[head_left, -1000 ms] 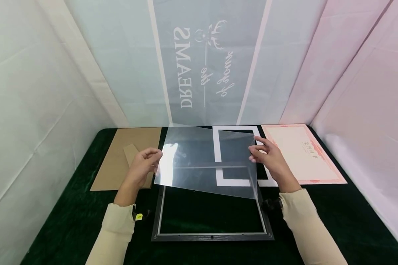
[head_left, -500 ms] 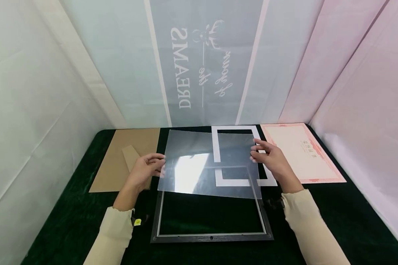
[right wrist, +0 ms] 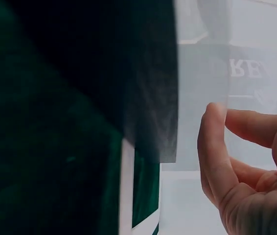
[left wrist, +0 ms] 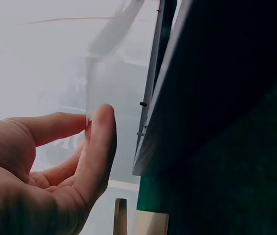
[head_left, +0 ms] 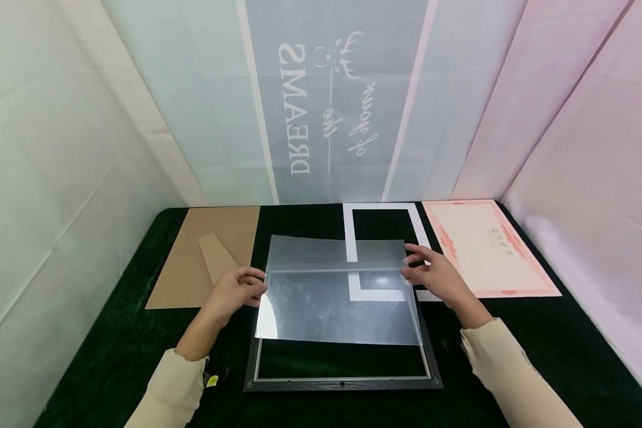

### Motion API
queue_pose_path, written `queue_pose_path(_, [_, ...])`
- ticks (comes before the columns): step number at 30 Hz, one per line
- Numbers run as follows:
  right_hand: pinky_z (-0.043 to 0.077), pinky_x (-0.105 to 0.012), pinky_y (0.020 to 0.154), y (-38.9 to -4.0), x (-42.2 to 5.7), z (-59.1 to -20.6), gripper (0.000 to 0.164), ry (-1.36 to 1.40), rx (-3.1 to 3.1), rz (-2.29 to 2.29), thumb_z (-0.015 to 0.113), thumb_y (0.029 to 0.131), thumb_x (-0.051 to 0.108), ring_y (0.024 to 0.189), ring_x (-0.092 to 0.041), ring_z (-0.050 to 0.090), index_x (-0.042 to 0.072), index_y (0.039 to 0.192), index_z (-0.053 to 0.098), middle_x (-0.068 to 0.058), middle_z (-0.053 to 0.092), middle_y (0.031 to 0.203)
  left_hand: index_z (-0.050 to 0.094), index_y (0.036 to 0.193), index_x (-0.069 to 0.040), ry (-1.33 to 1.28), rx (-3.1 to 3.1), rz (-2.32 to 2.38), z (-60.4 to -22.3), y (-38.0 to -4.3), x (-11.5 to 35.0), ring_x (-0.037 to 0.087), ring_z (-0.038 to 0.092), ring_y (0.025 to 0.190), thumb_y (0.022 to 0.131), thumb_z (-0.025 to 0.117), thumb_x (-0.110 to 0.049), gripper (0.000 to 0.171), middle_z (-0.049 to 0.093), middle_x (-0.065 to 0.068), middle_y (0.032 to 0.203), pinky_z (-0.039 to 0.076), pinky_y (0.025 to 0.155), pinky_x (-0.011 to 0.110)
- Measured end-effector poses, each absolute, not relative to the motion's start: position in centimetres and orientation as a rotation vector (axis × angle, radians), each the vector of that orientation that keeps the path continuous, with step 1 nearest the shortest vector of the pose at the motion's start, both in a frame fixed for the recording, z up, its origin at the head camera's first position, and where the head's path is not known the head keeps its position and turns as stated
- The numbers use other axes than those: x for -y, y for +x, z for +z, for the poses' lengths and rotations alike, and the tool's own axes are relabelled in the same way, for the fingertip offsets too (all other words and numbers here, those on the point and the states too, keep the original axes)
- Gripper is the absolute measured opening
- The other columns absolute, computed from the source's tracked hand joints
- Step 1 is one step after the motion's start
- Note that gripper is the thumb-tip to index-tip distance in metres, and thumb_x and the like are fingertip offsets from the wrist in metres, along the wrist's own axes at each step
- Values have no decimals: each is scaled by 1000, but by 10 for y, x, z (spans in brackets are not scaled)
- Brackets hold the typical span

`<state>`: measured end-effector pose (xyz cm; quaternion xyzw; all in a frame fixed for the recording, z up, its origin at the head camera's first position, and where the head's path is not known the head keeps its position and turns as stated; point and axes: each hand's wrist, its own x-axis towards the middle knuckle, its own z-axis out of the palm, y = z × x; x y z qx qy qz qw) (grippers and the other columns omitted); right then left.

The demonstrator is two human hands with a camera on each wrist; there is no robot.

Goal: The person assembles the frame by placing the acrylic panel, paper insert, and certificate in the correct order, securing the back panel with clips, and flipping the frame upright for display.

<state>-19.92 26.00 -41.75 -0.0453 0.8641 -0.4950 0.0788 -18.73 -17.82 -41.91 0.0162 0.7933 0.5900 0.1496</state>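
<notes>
A clear plastic sheet (head_left: 331, 315) hangs over the black picture frame (head_left: 342, 385), covering its far and middle part in the head view. My left hand (head_left: 235, 294) pinches the sheet's left edge between thumb and fingers. On the opposite edge, my right hand (head_left: 436, 276) pinches it the same way. Both wrist views show the fingertips on the thin edge, with the frame's side rail below the sheet. The frame lies flat, and green cloth shows through its opening along the near side.
Brown backing board (head_left: 171, 267) with a fold-out stand strip (head_left: 216, 255) lies at the back left. A white mat border (head_left: 382, 206) is partly behind the sheet. To its right lies a pink-bordered certificate (head_left: 476, 255). Dark green cloth (head_left: 112, 356) covers the table; fabric walls surround it.
Both hands have brought the clear sheet down and nearer to me, so it overlaps more of the frame. Its tilt has levelled out. The frame and papers have stayed in place.
</notes>
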Motion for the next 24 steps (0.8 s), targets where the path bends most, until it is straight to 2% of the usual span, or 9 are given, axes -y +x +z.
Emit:
queue_pose_path(9, [61,-27,72,-182,-262,-420,63,-143,-2615,-1431,68,93,11,85,-19,69,5,150,41,-21,62,116,58,111,8,165,-2271,1601,-426,-167,180,21,69,67,94,66,-9,26,71,14,86,61,67,30])
queue_pose_path(13, [60,-24,71,-178,-262,-422,60,-174,-2658,-1388,69,93,13,80,-17,68,6,148,46,-19,64,111,56,115,8,124,-2279,1601,-428,-160,178,21,68,66,94,67,-9,29,69,13,88,61,66,32])
queue_pose_path(24, [59,-22,69,-169,-264,-423,59,-210,-2633,-1359,69,93,12,77,-15,70,3,147,46,-19,65,109,56,122,4,8,-2321,1560,-425,-143,176,20,67,64,91,69,-5,35,63,13,88,60,63,30])
